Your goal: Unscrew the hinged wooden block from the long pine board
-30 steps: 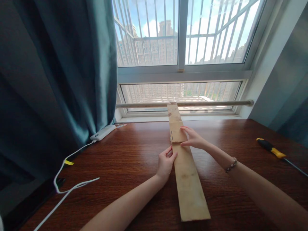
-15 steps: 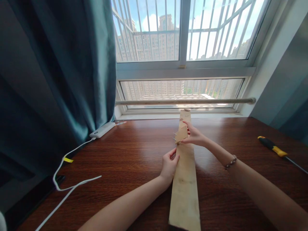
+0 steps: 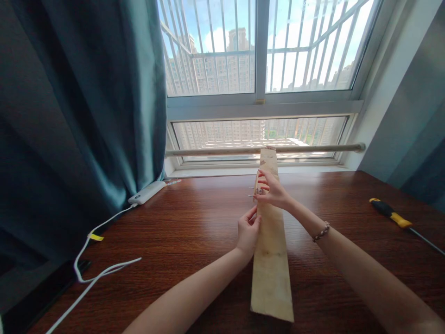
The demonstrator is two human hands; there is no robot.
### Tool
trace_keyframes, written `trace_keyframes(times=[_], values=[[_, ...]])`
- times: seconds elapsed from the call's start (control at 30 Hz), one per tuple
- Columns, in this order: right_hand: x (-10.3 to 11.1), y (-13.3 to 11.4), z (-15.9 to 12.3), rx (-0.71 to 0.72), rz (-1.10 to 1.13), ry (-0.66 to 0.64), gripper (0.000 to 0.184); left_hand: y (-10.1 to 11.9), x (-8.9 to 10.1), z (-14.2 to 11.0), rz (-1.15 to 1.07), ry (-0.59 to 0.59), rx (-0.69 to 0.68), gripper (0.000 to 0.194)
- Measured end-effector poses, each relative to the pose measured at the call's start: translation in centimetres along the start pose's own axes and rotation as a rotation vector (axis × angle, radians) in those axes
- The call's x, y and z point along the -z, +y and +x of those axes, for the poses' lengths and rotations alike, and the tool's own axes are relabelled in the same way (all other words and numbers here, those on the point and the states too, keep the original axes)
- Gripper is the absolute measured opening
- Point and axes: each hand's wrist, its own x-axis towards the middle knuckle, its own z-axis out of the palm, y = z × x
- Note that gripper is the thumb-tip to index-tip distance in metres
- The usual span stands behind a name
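Well, left hand (image 3: 248, 235) holds plank (image 3: 271, 264) (yellow tag (image 3: 96, 237) unreadable).

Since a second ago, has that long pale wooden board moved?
Yes. The board swung, far end rightward: from left of the upright grey window post to mostly right of it.

The board (image 3: 271, 260) swings from an eleven-to-five slant to nearly twelve-to-six, and its far end overlaps the pipe (image 3: 215, 151) again after showing below it half a second ago. The block (image 3: 256, 183), flat a second ago, now tips on edge, nails (image 3: 251, 195) showing toward nine o'clock. The right hand (image 3: 273, 190) shifts toward nine, the left hand (image 3: 248, 232) toward three.
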Motion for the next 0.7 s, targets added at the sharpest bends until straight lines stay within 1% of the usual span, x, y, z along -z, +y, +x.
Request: trace_keyframes(times=[0.1, 0.27, 0.33, 0.43, 0.53, 0.57, 0.63, 0.7], values=[[0.2, 0.6, 0.6, 0.013, -0.016, 0.002, 0.079, -0.7, -0.6, 1.2, -0.004, 0.026, -0.037, 0.046], [0.1, 2.1, 1.3, 0.049, -0.076, 0.003, 0.076, -1.7, -1.5, 2.6, -0.017, 0.048, -0.081, 0.038], [-0.1, 2.5, 1.5, 0.085, -0.128, 0.0, 0.073, -2.0, -2.0, 2.9, -0.01, 0.059, -0.092, 0.036], [-0.6, 2.8, 1.7, 0.175, -0.206, -0.017, 0.064, -2.4, -2.6, 3.1, 0.0, 0.071, -0.09, 0.032], [-1.1, 2.8, 1.9, 0.231, -0.286, -0.058, 0.054, -2.8, -2.7, 3.3, 0.002, 0.082, -0.106, 0.029], [-1.3, 2.8, 1.9, 0.233, -0.319, -0.067, 0.052, -2.9, -2.5, 3.4, 0.004, 0.103, -0.102, 0.029], [-1.5, 2.9, 1.9, 0.233, -0.391, -0.077, 0.051, -2.9, -2.0, 3.9, 0.003, 0.21, -0.073, 0.032], [-1.6, 3.0, 2.0, 0.235, -0.465, -0.091, 0.051, -2.4, -1.3, 4.7, -0.021, 0.3, -0.06, 0.033]])
